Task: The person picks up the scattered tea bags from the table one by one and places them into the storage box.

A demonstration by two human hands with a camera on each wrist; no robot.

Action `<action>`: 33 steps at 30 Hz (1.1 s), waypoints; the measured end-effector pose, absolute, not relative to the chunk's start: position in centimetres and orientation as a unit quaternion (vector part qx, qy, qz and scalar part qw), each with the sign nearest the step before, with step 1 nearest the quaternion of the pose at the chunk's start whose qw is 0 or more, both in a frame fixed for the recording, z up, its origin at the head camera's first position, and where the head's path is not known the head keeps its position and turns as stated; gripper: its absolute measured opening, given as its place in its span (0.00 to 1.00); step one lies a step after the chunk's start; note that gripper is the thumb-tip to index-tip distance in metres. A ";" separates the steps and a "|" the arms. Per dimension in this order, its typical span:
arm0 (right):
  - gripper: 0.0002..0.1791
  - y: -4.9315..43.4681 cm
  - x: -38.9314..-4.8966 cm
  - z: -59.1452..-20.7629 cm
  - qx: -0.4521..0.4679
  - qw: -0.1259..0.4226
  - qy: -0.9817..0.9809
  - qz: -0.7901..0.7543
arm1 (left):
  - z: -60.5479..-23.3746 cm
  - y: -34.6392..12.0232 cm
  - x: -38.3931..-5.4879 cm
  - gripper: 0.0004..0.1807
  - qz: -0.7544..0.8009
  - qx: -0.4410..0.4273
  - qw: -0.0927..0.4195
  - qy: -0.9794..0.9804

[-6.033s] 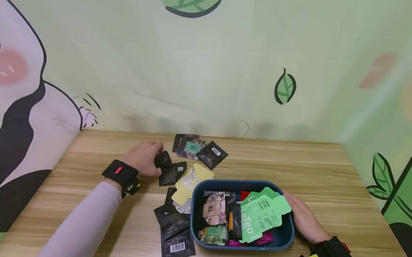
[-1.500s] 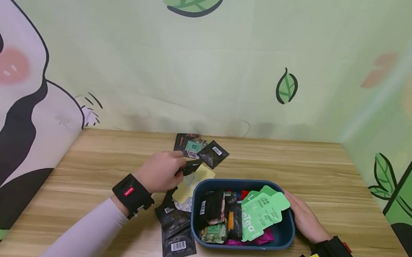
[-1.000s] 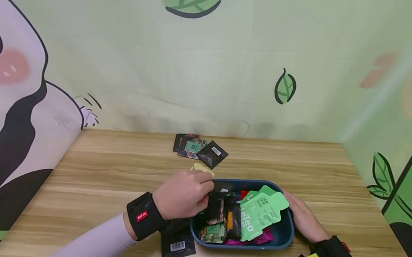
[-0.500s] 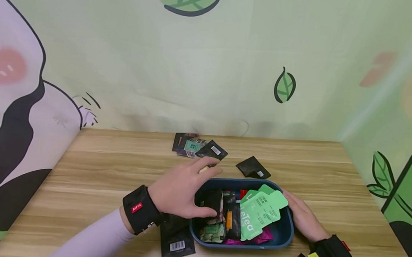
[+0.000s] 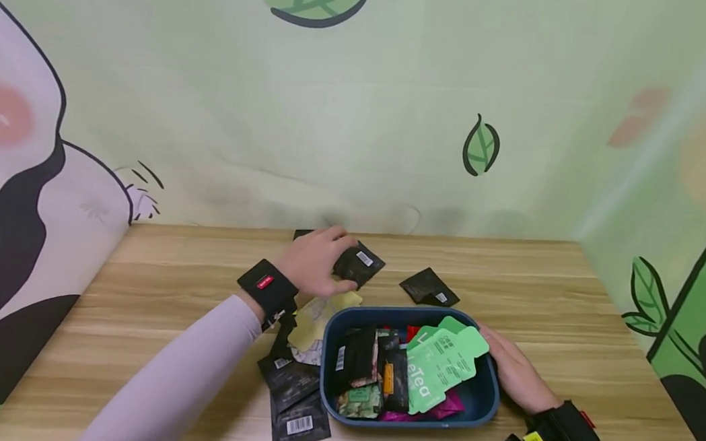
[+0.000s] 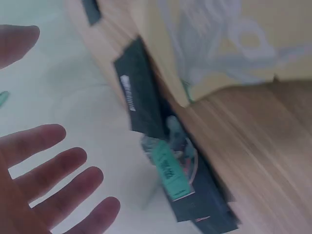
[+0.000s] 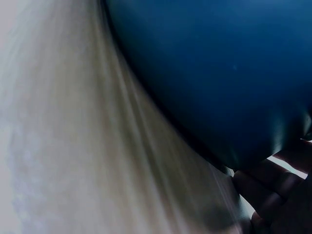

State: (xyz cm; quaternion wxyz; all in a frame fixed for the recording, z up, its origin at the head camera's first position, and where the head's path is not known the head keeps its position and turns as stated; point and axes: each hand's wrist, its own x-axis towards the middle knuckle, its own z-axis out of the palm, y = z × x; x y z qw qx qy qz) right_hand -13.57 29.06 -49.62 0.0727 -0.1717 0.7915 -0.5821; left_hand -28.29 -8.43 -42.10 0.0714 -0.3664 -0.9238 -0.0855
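My left hand [image 5: 319,262] hovers over a small group of black sachets [image 5: 359,264] at the table's back. Its fingers are spread and hold nothing; in the left wrist view the fingertips [image 6: 80,160] stay apart from the sachets, one with a green label [image 6: 170,168]. Against the right end of a dark blue bin [image 5: 485,417] rests my right hand [image 5: 513,372], its fingers touching the outer wall in the right wrist view. Green LeTea packets [image 5: 446,361], a black sachet with a barcode [image 5: 356,359] and other colourful sachets fill the bin.
Behind the bin lies a single black sachet [image 5: 430,287]. Yellow packets [image 5: 313,322] sit just left of the bin, with several overlapping black sachets [image 5: 301,423] in front of them. A printed cloth backdrop [image 5: 346,126] rises at the table's back edge.
My left hand has taken black sachets from the left; one now lies in the bin, another behind it. Since then the hand has moved back over the rear sachets. The right hand stays put.
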 end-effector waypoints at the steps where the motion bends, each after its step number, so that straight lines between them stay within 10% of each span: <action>1: 0.34 29.1 -13.6 -49.6 -0.172 0.073 0.792 -0.582 | -42.2 -8.2 -28.7 0.43 -0.081 -0.359 0.057 -0.928; 33: 0.34 29.0 -13.6 -49.3 -0.170 0.080 0.792 -0.581 | -44.8 -4.5 -31.6 0.38 -0.036 -0.337 -0.053 -0.939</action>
